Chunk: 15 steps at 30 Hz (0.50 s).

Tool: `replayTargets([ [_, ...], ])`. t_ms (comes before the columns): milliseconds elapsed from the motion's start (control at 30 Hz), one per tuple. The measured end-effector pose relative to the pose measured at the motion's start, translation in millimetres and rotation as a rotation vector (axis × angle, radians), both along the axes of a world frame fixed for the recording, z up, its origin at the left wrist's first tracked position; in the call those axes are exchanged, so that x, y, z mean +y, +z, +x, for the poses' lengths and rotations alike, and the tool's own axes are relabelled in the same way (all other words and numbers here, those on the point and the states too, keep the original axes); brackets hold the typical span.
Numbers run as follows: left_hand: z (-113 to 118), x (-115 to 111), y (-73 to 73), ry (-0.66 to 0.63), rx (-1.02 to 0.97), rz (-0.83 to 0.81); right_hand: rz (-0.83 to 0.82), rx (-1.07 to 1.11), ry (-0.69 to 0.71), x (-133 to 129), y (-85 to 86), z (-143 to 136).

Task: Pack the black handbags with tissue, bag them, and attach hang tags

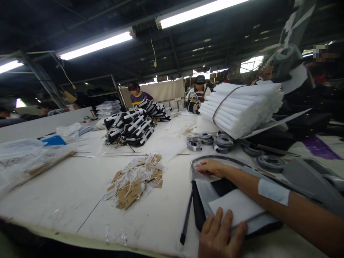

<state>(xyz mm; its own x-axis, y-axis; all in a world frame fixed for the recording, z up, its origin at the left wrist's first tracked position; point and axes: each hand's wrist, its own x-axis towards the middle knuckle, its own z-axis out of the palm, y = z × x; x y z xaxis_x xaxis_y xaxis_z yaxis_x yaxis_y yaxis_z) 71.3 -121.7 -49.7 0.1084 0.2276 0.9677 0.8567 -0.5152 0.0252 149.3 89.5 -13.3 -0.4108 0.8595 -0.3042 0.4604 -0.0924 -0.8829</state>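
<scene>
A black bag (pixel 199 204) lies flat at the table's right front, with a folded white foam sheet (pixel 236 202) on it. My left hand (pixel 220 233) rests on the near edge of that sheet, fingers spread and lying flat. Over the bag's far left corner, my right hand (pixel 211 167) has its fingers curled together beside a grey-black strap (pixel 215 157) that arches round it. Whatever the fingertips pinch is too small to make out. A thin black strip (pixel 186 218) sticks out along the bag's left side.
Paper tags with strings (pixel 134 182) lie heaped left of the bag. Beyond are coiled grey straps (pixel 223 142), a tied stack of white foam sheets (pixel 239 107) and piled black-and-white bags (pixel 131 127). Plastic-wrapped goods (pixel 32 157) lie left. A person (pixel 139 95) works at the far side.
</scene>
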Motion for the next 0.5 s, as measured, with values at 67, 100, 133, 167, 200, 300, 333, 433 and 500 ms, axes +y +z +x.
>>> replayTargets([
  [67, -1.7, -1.3, -2.5, -0.013, 0.013, -0.006, 0.002, 0.057, 0.004, 2.7, 7.6, -5.2],
  [100, -2.6, -1.7, -3.4, -0.017, 0.019, -0.007, 0.012, 0.090, 0.005, 4.0, 13.5, -7.8],
  [133, -3.4, -2.0, -4.1, -0.020, 0.026, -0.007, 0.033, 0.128, 0.005, 4.7, 20.7, -9.8],
  [167, -4.2, -2.2, -4.5, -0.019, 0.034, -0.011, 0.059, 0.167, 0.006, 4.4, 29.1, -10.9],
  [200, -4.8, -2.3, -4.7, -0.017, 0.043, -0.018, 0.089, 0.205, 0.012, 2.6, 38.4, -10.7],
  [300, -6.2, -3.1, -4.0, -0.012, 0.068, -0.056, 0.178, 0.291, 0.062, -16.2, 66.2, -0.8],
  [333, -6.7, -3.6, -3.3, -0.012, 0.073, -0.067, 0.207, 0.296, 0.087, -27.5, 73.1, 5.5],
  [433, -7.9, -4.9, 0.7, -0.025, 0.084, -0.104, 0.359, 0.200, 0.202, -73.3, 78.6, 29.5],
  [500, -8.4, -5.7, 4.4, -0.047, 0.093, -0.127, 0.515, 0.112, 0.315, -106.5, 68.9, 45.3],
])
